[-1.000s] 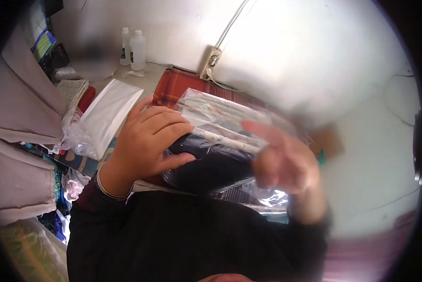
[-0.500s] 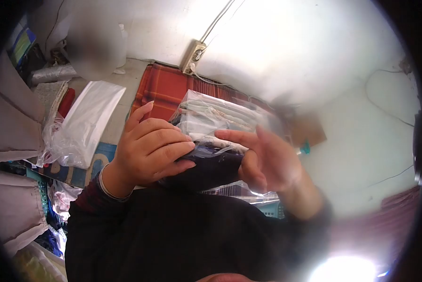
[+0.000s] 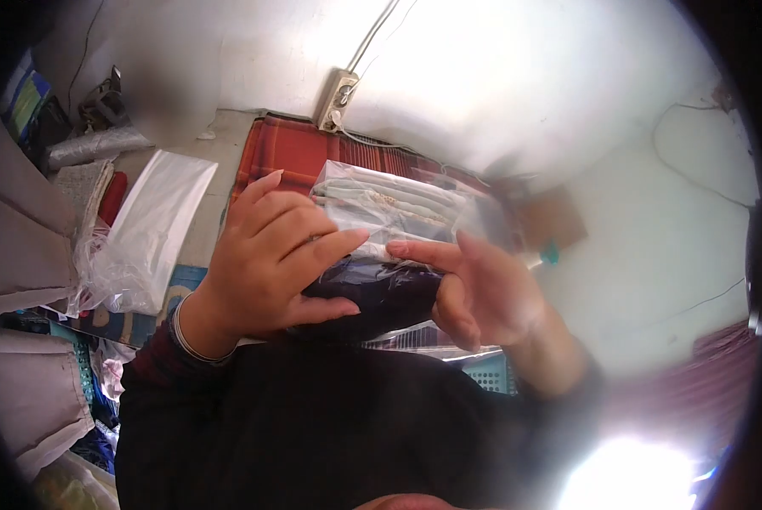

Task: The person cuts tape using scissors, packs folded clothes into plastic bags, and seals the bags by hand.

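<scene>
A stack of folded cloth in clear plastic bags [image 3: 398, 200] lies in front of me, light pieces at the back and a dark navy piece [image 3: 385, 297] nearest my body. My left hand [image 3: 266, 263] is over the stack's left end, its fingers spread and the thumb well apart from the index finger. Nothing shows between them. On the right, my right hand [image 3: 491, 293] stretches its index finger across the plastic near the front edge, the other fingers partly bent. I see nothing held in it. Whether the fingertips press on the plastic is hard to tell.
Under the stack is a red plaid cloth [image 3: 287, 157]. A power strip [image 3: 337, 100] with cables rests against the wall. To the left lie white plastic sleeves [image 3: 156, 221] and a rolled clear plastic [image 3: 96, 146]. A teal basket [image 3: 487, 374] shows beneath my right forearm.
My left hand has opened wider: its index finger has lifted and the thumb has moved away from it. The right hand stays nearly in place. The view has shifted slightly.
</scene>
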{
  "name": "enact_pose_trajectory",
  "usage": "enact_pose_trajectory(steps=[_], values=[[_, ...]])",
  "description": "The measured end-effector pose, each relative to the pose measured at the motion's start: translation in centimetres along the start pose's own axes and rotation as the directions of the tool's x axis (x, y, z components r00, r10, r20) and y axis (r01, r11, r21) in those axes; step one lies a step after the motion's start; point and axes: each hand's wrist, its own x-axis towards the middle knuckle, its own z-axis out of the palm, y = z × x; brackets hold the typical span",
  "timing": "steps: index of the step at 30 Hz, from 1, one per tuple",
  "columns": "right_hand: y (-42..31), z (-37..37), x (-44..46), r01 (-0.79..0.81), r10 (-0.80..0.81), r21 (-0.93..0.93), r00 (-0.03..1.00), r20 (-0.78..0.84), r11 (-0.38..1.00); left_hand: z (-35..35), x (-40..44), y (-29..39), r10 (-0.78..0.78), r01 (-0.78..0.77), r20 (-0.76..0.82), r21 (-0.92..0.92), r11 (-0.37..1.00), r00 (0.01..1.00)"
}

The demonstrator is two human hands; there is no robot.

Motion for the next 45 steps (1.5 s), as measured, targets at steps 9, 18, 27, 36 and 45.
enact_pose_trajectory(steps=[9, 18, 27, 36, 45], values=[[-1.0, -0.5, -0.3, -0.055, 0.06, -0.084, 0.997, 0.051, 0.995, -0.2, 0.4, -0.5, -0.041, 0.054, 0.216, -0.053, 0.997, 0.976], [-3.1, 1.3, -3.4, -0.034, -0.047, -0.476, 0.986, -0.158, 0.879, -0.1, 0.2, -0.9, -0.023, 0.033, 0.185, -0.053, 0.998, 0.983], [-0.2, 0.9, 0.7, 0.1, -0.357, -0.724, 0.819, 0.449, -0.682, -0.1, 0.0, -1.1, 0.002, 0.002, 0.172, -0.019, 1.0, 0.985], [-0.6, -0.6, 0.2, 0.157, -0.498, -0.805, 0.713, 0.493, -0.572, -0.2, 0.1, -1.1, 0.015, -0.014, 0.182, -0.002, 1.0, 0.983], [-1.7, -4.1, -6.4, 0.11, -0.688, -0.864, 0.559, 0.462, -0.491, -0.9, 1.6, 1.7, -0.029, 0.008, 0.17, 0.118, 0.993, 0.985]])
